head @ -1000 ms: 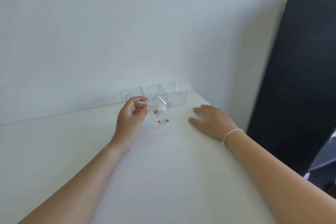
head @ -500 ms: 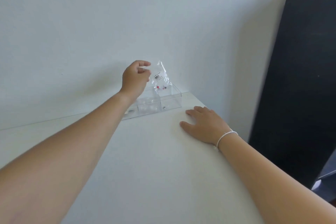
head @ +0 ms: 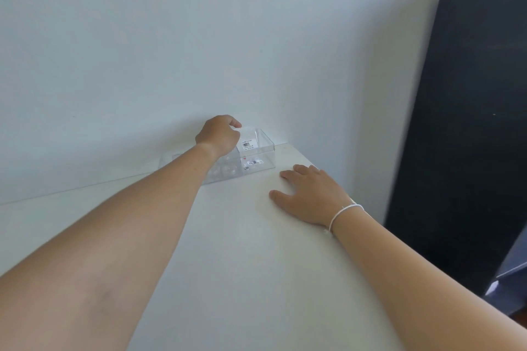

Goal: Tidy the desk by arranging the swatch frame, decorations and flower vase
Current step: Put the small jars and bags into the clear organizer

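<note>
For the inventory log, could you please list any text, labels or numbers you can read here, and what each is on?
White barcode sticker on the small clear bag held by the left hand over the clear box: print too small to read.
No other text visible.

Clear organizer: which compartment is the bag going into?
The rightmost compartment, nearest the desk corner; the left hand holds the small plastic bag in it.
</note>
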### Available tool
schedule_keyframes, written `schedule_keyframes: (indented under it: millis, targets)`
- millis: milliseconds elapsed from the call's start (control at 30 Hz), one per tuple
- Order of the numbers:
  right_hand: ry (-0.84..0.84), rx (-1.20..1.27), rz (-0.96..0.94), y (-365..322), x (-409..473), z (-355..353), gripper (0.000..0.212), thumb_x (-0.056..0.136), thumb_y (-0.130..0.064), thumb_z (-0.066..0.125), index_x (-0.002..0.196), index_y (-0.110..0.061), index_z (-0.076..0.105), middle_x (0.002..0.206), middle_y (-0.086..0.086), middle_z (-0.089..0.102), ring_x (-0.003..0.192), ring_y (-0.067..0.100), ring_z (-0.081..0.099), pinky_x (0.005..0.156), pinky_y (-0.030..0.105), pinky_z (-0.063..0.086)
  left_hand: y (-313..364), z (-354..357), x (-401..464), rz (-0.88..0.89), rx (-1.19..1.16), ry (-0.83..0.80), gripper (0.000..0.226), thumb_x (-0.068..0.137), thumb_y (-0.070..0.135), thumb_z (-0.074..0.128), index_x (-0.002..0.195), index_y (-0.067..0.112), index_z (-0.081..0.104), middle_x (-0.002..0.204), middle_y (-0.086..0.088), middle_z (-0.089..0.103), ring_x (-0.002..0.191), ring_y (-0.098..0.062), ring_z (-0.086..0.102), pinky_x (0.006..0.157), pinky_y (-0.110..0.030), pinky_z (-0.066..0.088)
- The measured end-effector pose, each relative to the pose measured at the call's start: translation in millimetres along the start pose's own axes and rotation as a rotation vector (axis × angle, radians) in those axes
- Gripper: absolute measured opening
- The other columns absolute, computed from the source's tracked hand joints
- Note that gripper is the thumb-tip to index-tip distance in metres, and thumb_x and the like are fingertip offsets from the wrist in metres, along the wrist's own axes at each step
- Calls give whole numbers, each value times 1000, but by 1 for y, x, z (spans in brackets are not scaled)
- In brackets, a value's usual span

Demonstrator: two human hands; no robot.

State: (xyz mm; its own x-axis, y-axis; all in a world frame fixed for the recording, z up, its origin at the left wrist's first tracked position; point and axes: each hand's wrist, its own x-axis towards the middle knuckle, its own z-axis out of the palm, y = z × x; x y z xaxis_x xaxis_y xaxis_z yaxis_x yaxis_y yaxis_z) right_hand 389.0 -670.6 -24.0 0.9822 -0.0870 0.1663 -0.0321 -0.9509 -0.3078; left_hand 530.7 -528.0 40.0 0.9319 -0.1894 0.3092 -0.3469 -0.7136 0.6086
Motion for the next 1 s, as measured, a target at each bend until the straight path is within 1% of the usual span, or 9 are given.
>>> schedule_keyframes:
  millis: [233,367,500,600,733,800,867,933,1000]
  targets:
    - [4,-5,6,0,1,1,59,85,-58,36,136,-29,35,149,-3,29,136,20,22,112,33,17,1,6,-2,1,178,-75,32,86,20,51,116,24,63,129,-2,58,123,-26,48,104,-37,38]
    - [14,5,2,1,1,1,58,85,-57,37,135,-29,37,147,-3,32,135,19,25,111,32,18,5,4,-3,30,255,-30,37,87,22,50,124,24,58,139,-4,50,129,-28,42,106,-38,35]
    - [18,2,5,1,3,1,57,85,-56,37,134,-28,38,145,-3,35,133,20,27,110,32,19,6,-6,-23,69,174,54,35,89,22,48,122,23,60,134,-7,52,126,-29,44,105,-39,37]
    - [15,-4,14,2,2,0,56,85,-56,37,134,-28,38,145,-2,35,132,20,28,110,32,20,4,-14,-62,171,57,148,31,89,19,49,116,22,64,124,-7,57,115,-29,50,99,-39,42]
    - [37,-1,40,-2,-4,-4,58,85,-56,40,136,-29,36,150,-2,30,137,18,26,112,32,17,-15,-32,-132,238,-35,181,27,87,17,54,110,24,67,110,1,61,101,-23,54,86,-26,43]
    - [120,25,52,-7,-11,-7,57,85,-54,45,135,-28,38,150,-2,33,137,17,29,112,32,19,-28,-46,-168,208,-90,174,26,87,17,55,109,26,67,109,6,62,99,-20,55,84,-22,42]
    - [190,94,56,-17,-24,-8,55,84,-52,49,132,-27,43,147,-2,38,134,18,35,110,32,23,-42,-63,-204,173,-124,171,26,88,18,55,108,30,66,106,16,61,96,-12,54,79,-10,38]
    - [194,134,24,-34,-39,-6,52,83,-50,52,130,-28,46,147,-3,39,132,20,39,109,34,26,-57,-83,-240,136,-156,167,26,88,19,55,105,37,65,99,26,57,91,0,51,73,-1,34]
    - [175,167,-19,-55,-58,-3,50,83,-49,53,128,-29,48,146,-5,39,128,21,43,107,35,31,-72,-105,-276,98,-180,159,29,88,20,55,101,45,62,98,29,56,91,4,50,73,0,33]
